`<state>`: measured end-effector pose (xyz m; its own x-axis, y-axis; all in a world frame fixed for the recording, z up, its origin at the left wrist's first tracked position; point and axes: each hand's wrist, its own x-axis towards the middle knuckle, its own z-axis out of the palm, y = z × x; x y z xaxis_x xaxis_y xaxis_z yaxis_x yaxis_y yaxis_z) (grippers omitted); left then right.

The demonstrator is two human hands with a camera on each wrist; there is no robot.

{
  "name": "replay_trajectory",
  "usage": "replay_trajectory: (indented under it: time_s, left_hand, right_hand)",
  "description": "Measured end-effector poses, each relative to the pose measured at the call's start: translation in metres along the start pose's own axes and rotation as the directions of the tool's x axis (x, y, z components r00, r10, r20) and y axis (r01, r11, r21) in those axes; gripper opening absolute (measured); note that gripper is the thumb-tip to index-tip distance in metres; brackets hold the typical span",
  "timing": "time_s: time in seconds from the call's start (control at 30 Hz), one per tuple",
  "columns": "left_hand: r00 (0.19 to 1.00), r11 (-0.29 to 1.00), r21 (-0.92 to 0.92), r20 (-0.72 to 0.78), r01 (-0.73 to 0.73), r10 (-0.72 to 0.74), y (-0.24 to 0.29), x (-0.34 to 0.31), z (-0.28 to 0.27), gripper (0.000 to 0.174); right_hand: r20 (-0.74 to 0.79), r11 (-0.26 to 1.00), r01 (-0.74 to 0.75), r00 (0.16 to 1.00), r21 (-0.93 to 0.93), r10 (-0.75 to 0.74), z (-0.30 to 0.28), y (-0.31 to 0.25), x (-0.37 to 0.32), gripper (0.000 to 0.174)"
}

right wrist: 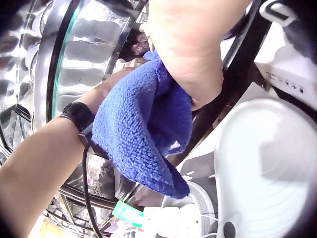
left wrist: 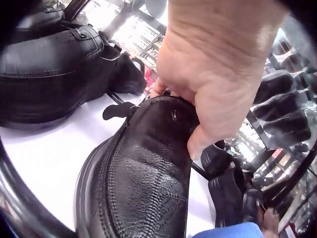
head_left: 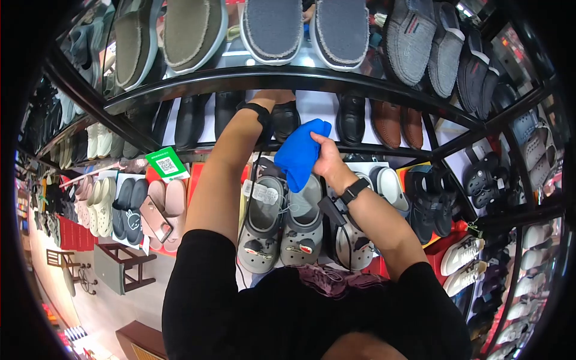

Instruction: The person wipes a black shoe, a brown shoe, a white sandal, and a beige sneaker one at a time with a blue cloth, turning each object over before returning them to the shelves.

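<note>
My left hand (left wrist: pixel 213 84) grips a black leather shoe (left wrist: pixel 148 163) at its opening, thumb along the outer side and the other fingers partly hidden behind the rim. The toe points toward the shelf's front edge. In the head view the same shoe (head_left: pixel 285 121) is on the middle shelf, with most of the left hand (head_left: pixel 273 96) hidden by the shelf above. A folded blue cloth (head_left: pixel 300 153) with a towel-like nap is pinched in my right hand (head_left: pixel 330 159), just in front of that shelf. Its lower corner hangs loose in the right wrist view.
A black shelf rail (head_left: pixel 288 77) runs above the left forearm, with slip-ons on top. Brown leather shoes (head_left: pixel 390 123) stand to the right on the middle shelf. Grey clogs (head_left: pixel 259 243) hang below the cloth. A green QR card (head_left: pixel 167 164) is at left.
</note>
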<state>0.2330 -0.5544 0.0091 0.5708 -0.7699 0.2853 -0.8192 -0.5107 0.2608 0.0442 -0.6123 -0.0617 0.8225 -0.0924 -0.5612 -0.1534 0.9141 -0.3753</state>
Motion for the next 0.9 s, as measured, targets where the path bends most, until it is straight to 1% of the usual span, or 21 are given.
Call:
replay_trajectory:
  time_s: [0.07,0.17,0.37,0.43,0.53,0.57,0.6,0.67,0.7,0.73,0.77,0.8,0.83,0.87,0.9]
  left_hand:
    - [0.999,0.999,-0.025,-0.025,-0.035,0.034,-0.006,0.005,0.004,0.043]
    - [0.995,0.994,-0.062,-0.063,-0.087,0.083,-0.010,0.013,0.013,0.041]
    - [0.976,0.976,-0.114,-0.140,-0.184,0.167,-0.024,0.009,0.023,0.036]
    - [0.966,0.968,-0.127,-0.173,-0.216,0.192,-0.016,0.022,0.028,0.035]
    - [0.951,0.952,-0.162,-0.214,-0.259,0.222,-0.006,0.027,0.042,0.033]
    - [0.928,0.948,-0.029,-0.215,-0.317,0.304,0.011,0.024,0.033,0.021]
    - [0.929,0.949,-0.038,-0.222,-0.313,0.298,0.024,0.025,0.036,0.021]
    - [0.926,0.946,-0.136,-0.284,-0.294,0.247,0.050,0.031,0.044,0.022]
    - [0.925,0.945,-0.145,-0.292,-0.294,0.243,0.060,0.034,0.049,0.022]
    - [0.948,0.937,-0.178,-0.166,-0.299,0.271,0.071,0.037,0.053,0.027]
    - [0.953,0.930,-0.209,-0.037,-0.303,0.302,0.079,0.041,0.059,0.032]
    - [0.951,0.927,-0.215,-0.043,-0.307,0.305,0.087,0.042,0.064,0.032]
    - [0.975,0.928,-0.331,0.078,-0.170,0.206,0.096,0.042,0.069,0.037]
    - [0.970,0.906,-0.423,0.211,-0.020,0.120,0.101,0.043,0.076,0.042]
    - [0.957,0.894,-0.446,0.272,0.029,0.105,0.100,0.051,0.092,0.049]
  right_hand:
    - [-0.008,1.000,-0.004,1.000,0.000,0.004,-0.001,-0.004,-0.003,0.040]
    - [0.024,0.999,0.011,1.000,-0.033,-0.010,0.000,-0.007,-0.007,0.039]
    - [0.052,0.999,-0.045,0.998,-0.006,0.045,-0.001,-0.009,-0.002,0.035]
    - [0.009,0.998,-0.012,1.000,-0.057,0.012,-0.005,-0.011,-0.005,0.031]
    - [0.039,0.998,-0.018,0.999,-0.058,0.021,-0.005,-0.027,-0.033,0.028]
    - [0.046,0.999,0.008,0.999,-0.050,-0.006,-0.001,-0.035,-0.050,0.026]
    - [0.046,0.999,0.015,0.999,-0.033,-0.013,-0.006,-0.044,-0.059,0.028]
    - [0.008,0.998,0.058,0.998,0.007,-0.058,-0.021,-0.060,-0.073,0.031]
    - [-0.060,0.993,0.114,0.992,0.012,-0.113,-0.026,-0.067,-0.079,0.036]
    - [-0.117,0.987,0.158,0.981,-0.006,-0.157,-0.029,-0.073,-0.085,0.040]
    - [-0.143,0.983,0.186,0.973,0.012,-0.182,-0.038,-0.079,-0.083,0.041]
    - [-0.167,0.976,0.214,0.964,0.031,-0.206,-0.048,-0.084,-0.078,0.042]
    - [-0.171,0.975,0.220,0.962,0.029,-0.212,-0.057,-0.088,-0.071,0.042]
    - [-0.163,0.972,0.227,0.963,0.060,-0.215,-0.064,-0.089,-0.065,0.041]
    - [-0.154,0.968,0.232,0.964,0.093,-0.217,-0.068,-0.090,-0.061,0.041]
